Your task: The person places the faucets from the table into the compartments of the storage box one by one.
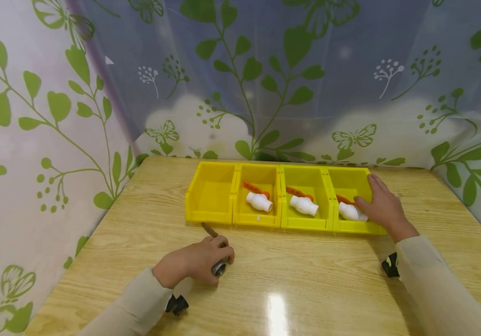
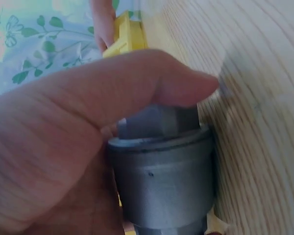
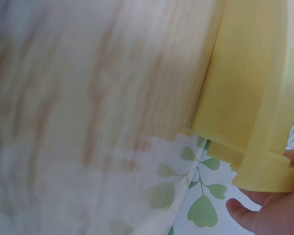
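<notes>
My left hand (image 1: pixel 200 258) grips a grey metal valve (image 2: pixel 164 171) low over the table, in front of the row of yellow bins. A dark brown strip (image 1: pixel 209 229), seemingly its handle, sticks out past the fingers. In the left wrist view the thumb lies across the valve's flat-sided end. My right hand (image 1: pixel 385 205) holds the right side wall of the rightmost yellow bin (image 1: pixel 360 227), thumb on the inner side; the right wrist view shows fingers about the bin's edge (image 3: pixel 264 171). In that bin lies a white valve (image 1: pixel 351 212) with an orange handle, partly hidden by the hand.
Two middle bins each hold a white valve (image 1: pixel 259 202) and an orange handle (image 1: pixel 256 189). The leftmost bin (image 1: pixel 213 191) shows bare yellow inside. Wood-grain table (image 1: pixel 307 275) lies in front; a leaf-patterned curtain (image 1: pixel 257 93) hangs behind and at the left.
</notes>
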Tool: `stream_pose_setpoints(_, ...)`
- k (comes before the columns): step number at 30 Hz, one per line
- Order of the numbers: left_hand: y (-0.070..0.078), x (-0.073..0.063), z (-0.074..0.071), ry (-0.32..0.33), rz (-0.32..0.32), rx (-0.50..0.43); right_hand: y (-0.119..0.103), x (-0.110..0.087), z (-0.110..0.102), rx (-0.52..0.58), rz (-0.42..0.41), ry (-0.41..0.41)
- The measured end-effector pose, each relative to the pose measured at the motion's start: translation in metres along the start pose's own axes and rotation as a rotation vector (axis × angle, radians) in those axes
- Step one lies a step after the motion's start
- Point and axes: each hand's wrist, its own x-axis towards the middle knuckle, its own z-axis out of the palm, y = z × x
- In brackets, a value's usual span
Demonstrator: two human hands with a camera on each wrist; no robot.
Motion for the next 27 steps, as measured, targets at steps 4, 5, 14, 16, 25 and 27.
stream_pose_setpoints(4,0.0036,-0.0006,0.0009,0.01,-0.033,0.019,0.0005,0.0004,0.0007,0.003,0.002,-0.003)
stream_pose_setpoints(5,0.0048,-0.0011,0.001,0.016,-0.036,0.024,0.0003,0.0003,0.0007,0.003,0.004,-0.005)
stream_pose_setpoints(14,0.0087,-0.0029,0.0005,0.049,-0.017,0.051,0.0007,0.0003,0.0,-0.003,-0.001,0.002)
stream_pose_setpoints(16,0.0086,-0.0024,0.0004,0.045,-0.016,0.058,0.0006,0.0005,-0.0004,-0.004,-0.001,0.002)
stream_pose_setpoints(25,0.005,-0.0007,0.001,0.038,-0.006,0.074,0.0015,0.0006,-0.0006,0.01,0.002,-0.01)
stream_pose_setpoints(27,0.0039,-0.0006,0.0013,0.044,0.005,0.078,0.0017,0.0008,-0.0004,0.01,0.004,-0.012)
